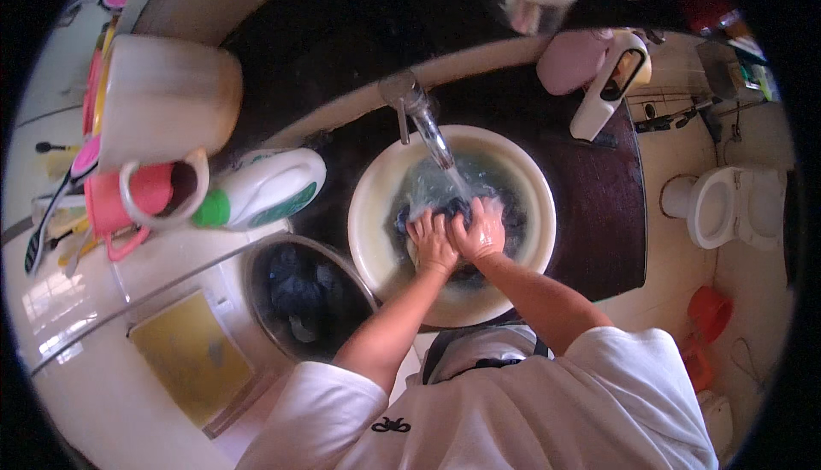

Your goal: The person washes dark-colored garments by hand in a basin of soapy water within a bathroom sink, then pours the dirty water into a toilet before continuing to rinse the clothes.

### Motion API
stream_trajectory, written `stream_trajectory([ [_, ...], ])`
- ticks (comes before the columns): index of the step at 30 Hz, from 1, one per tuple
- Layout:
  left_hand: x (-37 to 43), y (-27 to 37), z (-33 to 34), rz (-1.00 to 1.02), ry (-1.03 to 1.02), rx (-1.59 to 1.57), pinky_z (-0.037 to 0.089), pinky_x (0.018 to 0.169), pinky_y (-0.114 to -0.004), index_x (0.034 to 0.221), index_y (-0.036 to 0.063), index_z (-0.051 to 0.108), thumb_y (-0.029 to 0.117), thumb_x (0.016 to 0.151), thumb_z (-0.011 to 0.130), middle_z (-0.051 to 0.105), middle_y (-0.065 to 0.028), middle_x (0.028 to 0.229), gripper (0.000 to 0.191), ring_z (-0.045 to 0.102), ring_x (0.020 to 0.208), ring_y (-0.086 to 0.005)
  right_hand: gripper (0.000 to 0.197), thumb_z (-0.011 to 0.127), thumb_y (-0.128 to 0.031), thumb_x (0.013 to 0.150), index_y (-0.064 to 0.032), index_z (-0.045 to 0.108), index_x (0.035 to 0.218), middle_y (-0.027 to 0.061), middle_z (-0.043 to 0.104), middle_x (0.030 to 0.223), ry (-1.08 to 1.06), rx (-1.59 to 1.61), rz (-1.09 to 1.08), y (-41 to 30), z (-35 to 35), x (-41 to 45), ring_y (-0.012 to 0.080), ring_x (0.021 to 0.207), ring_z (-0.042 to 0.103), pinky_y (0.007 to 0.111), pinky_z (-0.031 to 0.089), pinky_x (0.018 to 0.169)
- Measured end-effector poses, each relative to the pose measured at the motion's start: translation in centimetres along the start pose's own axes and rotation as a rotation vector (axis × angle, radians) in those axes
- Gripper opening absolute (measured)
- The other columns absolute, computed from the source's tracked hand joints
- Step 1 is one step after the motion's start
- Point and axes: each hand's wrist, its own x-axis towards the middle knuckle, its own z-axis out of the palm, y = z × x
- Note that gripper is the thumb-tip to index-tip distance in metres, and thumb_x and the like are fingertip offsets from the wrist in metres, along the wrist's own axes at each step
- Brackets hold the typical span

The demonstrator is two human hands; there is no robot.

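Note:
A round cream basin (545, 213) stands on the dark counter with water in it. Water runs into it from a chrome faucet (431, 129). Dark wet cloth (458, 206) lies in the basin, partly under water and under my hands. My left hand (435, 239) is on the cloth with its fingers bent over it. Right beside it, my right hand (481, 231) grips the cloth close to the stream, its thumb side wet and shining. The fingertips are partly hidden by water and cloth.
A dark tub (301, 290) holding dark cloth is left of the basin. Nearby lies a white detergent bottle with a green cap (213, 208), beside a pink cup (128, 197). A white-handled bottle (606, 95) stands right on the dark counter (600, 213). Farther right is a toilet (715, 207).

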Motion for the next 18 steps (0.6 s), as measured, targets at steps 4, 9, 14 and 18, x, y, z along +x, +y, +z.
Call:
stream_trajectory([
  [4,3.0,-1.2,0.6,0.177,-0.064,0.198,0.023,0.087,-0.057,0.097,0.0088,0.050,0.030,0.075,0.046,0.049,-0.0191,0.106,0.031,0.042,0.104,-0.0350,0.040,0.048,-0.035,0.072,-0.0011,0.055,0.092,0.0225,0.055,0.093,-0.344,0.022,0.195,0.5,0.5,4.0,0.0374,0.091,0.051,0.041,0.041,0.081],
  [9,8.4,-1.8,1.1,0.069,-0.567,0.052,0.037,0.085,-0.045,0.092,0.0065,0.060,0.035,0.077,0.040,0.057,-0.0196,0.094,0.037,0.053,0.092,-0.0348,0.050,0.040,-0.044,0.079,-0.0046,0.056,0.105,0.0201,0.055,0.103,-0.840,-0.095,0.396,0.1,1.0,7.8,0.0320,0.100,0.051,0.038,0.040,0.084],
  [14,11.7,0.4,-0.9,0.003,-0.457,0.026,0.043,0.077,-0.042,0.086,0.0044,0.061,0.036,0.077,0.043,0.059,-0.0191,0.087,0.038,0.057,0.085,-0.0340,0.024,0.047,-0.025,0.079,-0.0075,0.059,0.092,0.0168,0.058,0.093,-0.531,-0.159,0.109,2.8,2.4,8.8,0.0314,0.087,0.056,0.041,0.045,0.076],
  [18,12.1,0.8,-3.4,-0.332,-0.175,-0.198,0.046,0.072,-0.040,0.082,0.0045,0.062,0.035,0.077,0.047,0.060,-0.0183,0.080,0.035,0.058,0.079,-0.0326,0.035,0.041,-0.034,0.082,-0.0087,0.054,0.102,0.0203,0.054,0.098,-0.253,-0.192,0.056,0.2,-2.1,7.6,0.0359,0.084,0.054,0.043,0.044,0.076],
])
